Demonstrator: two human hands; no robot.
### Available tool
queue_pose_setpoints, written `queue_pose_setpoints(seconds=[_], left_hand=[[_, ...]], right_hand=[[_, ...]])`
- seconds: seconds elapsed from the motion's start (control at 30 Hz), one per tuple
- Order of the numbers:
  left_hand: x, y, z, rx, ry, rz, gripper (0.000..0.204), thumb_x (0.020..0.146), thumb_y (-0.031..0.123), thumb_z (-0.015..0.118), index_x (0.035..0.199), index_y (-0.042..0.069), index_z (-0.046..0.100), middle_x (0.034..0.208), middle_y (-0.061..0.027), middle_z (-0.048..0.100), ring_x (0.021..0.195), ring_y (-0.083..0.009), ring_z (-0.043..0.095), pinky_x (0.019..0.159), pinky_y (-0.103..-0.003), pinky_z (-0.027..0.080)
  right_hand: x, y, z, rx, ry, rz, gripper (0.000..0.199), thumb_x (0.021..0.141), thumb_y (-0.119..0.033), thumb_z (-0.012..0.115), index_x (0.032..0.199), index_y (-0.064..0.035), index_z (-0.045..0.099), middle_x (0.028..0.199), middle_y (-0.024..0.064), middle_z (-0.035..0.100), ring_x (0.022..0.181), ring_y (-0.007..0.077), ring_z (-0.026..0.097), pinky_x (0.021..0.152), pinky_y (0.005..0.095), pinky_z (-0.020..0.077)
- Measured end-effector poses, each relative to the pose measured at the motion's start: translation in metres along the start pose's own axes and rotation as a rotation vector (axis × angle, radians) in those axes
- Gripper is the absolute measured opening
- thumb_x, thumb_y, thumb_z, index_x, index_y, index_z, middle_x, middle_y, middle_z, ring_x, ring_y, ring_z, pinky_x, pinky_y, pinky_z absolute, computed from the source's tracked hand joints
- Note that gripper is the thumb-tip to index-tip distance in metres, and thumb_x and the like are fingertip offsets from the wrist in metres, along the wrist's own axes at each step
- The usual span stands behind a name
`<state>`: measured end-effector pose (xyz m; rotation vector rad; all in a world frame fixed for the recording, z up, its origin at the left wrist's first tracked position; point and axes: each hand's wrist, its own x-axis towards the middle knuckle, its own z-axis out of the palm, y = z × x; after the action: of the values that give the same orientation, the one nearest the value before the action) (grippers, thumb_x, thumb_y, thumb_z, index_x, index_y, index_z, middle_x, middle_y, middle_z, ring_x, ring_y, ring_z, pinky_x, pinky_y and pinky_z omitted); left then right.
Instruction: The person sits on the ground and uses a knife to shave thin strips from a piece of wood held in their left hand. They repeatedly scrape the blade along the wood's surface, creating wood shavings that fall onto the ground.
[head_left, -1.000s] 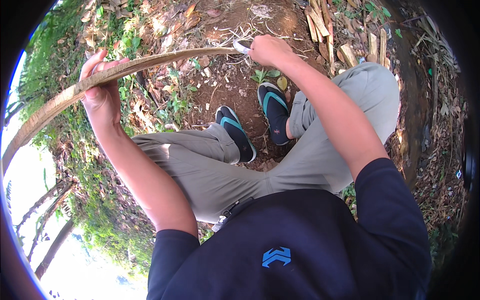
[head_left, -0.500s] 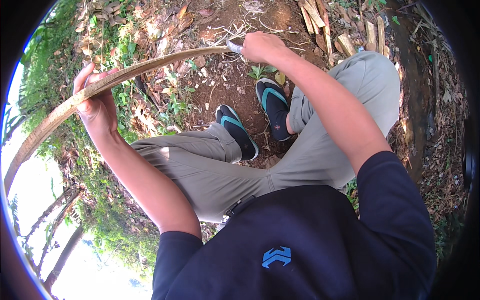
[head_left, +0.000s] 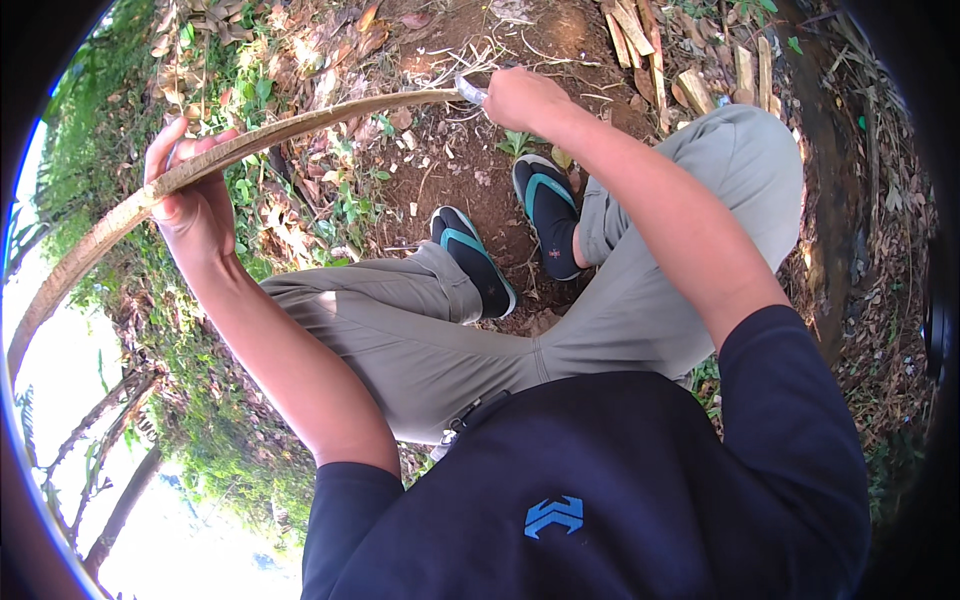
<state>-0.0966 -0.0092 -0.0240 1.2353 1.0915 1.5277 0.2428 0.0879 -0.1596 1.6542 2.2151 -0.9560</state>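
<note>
A long, narrow wooden strip [head_left: 290,132] runs from the far left edge to the top middle, bent by the wide lens. My left hand [head_left: 195,195] supports it from below, the strip lying between thumb and fingers, with some fingertips raised beyond it. At the strip's right end my right hand [head_left: 525,97] is closed round what looks like a knife. Only a short, pale metallic blade [head_left: 470,91] shows, against the strip's end. The handle is hidden inside my fist.
Split wood pieces [head_left: 632,30] lie at the top right, near my raised knee. Pale shavings [head_left: 480,62] are scattered on the brown soil beyond my feet. My two dark shoes [head_left: 470,262] with teal bands stand below the strip. Leaf litter and green plants [head_left: 255,90] cover the left side.
Both hands keep nearly the same places. The blade and right hand have shifted very slightly, and the raised fingers of my left hand sit a touch higher.
</note>
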Motion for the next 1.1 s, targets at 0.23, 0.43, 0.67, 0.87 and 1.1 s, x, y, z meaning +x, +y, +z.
queue_pose_setpoints(seconds=[0.23, 0.43, 0.67, 0.87, 1.1], left_hand=[[-0.001, -0.004, -0.003, -0.047, 0.042, 0.022, 0.092, 0.056, 0.063, 0.080, 0.125, 0.005, 0.058, 0.096, -0.0030, 0.070, 0.100, -0.0229, 0.066, 0.104, -0.044, 0.046], [-0.003, -0.001, 0.001, 0.013, 0.000, 0.007, 0.095, 0.056, 0.065, 0.078, 0.127, 0.006, 0.055, 0.094, -0.0012, 0.069, 0.099, -0.0219, 0.065, 0.104, -0.044, 0.044], [-0.001, 0.003, 0.016, 0.127, 0.092, 0.031, 0.096, 0.060, 0.072, 0.070, 0.126, 0.004, 0.055, 0.096, -0.0029, 0.068, 0.098, -0.0200, 0.065, 0.104, -0.047, 0.043], [-0.005, 0.004, 0.010, 0.108, 0.026, 0.024, 0.093, 0.060, 0.070, 0.071, 0.125, 0.005, 0.056, 0.095, -0.0008, 0.068, 0.098, -0.0191, 0.065, 0.101, -0.047, 0.046], [-0.004, 0.001, 0.007, 0.110, -0.194, 0.132, 0.088, 0.060, 0.069, 0.071, 0.113, 0.000, 0.059, 0.092, -0.0068, 0.073, 0.089, -0.0271, 0.070, 0.091, -0.045, 0.052]], right_hand=[[0.001, -0.009, 0.003, 0.037, -0.011, 0.031, 0.028, 0.086, -0.012, 0.055, 0.109, -0.0023, 0.067, 0.110, 0.0168, 0.068, 0.101, 0.0318, 0.068, 0.086, 0.0433, 0.0545], [-0.006, -0.014, -0.013, 0.035, -0.052, 0.034, 0.029, 0.085, -0.016, 0.058, 0.108, -0.0014, 0.067, 0.109, 0.0181, 0.068, 0.099, 0.0322, 0.068, 0.084, 0.0435, 0.0547], [-0.014, -0.013, -0.022, 0.038, 0.079, 0.058, 0.029, 0.085, -0.018, 0.059, 0.106, -0.0010, 0.069, 0.103, 0.0176, 0.070, 0.097, 0.0314, 0.069, 0.083, 0.0417, 0.0551], [-0.016, -0.029, -0.057, -0.102, 0.032, 0.055, 0.028, 0.086, -0.012, 0.057, 0.109, -0.0005, 0.068, 0.106, 0.0186, 0.070, 0.100, 0.0304, 0.068, 0.084, 0.0400, 0.0550], [-0.053, -0.050, -0.061, 0.084, 0.056, -0.281, 0.028, 0.087, -0.012, 0.055, 0.112, -0.0005, 0.061, 0.102, 0.0206, 0.068, 0.097, 0.0352, 0.067, 0.086, 0.0453, 0.0523]])
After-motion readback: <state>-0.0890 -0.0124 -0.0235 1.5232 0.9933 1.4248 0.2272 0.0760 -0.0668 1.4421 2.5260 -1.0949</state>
